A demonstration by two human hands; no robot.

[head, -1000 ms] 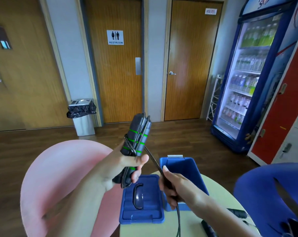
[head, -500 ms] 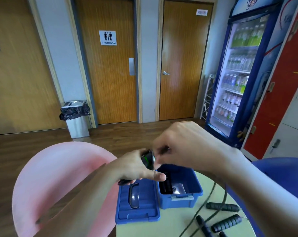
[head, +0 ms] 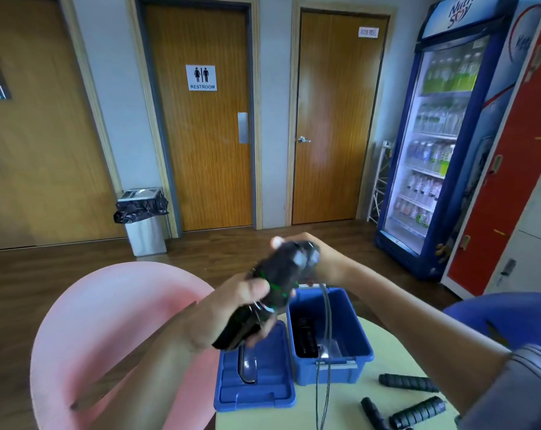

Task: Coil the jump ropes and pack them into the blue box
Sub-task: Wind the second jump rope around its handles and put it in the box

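Box point(head: 334, 372) holds one dark bundle point(head: 306, 336); left hand point(head: 238, 305) grips handles point(head: 278, 274), right hand point(head: 323, 259) curled on trailing cord point(head: 326, 321), winding unfinished; loose handles point(head: 407, 383) near right, unpacked.

Wooden doors point(head: 201, 156) in a grey wall point(head: 272, 119), wood floor point(head: 46, 274), drinks fridge point(head: 433, 156), lined bin point(head: 145, 231).

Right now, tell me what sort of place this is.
Probably a shared lounge or lobby in an office or public building. It has a restroom sign on one of the doors, a glass-front drinks fridge and a lined bin.
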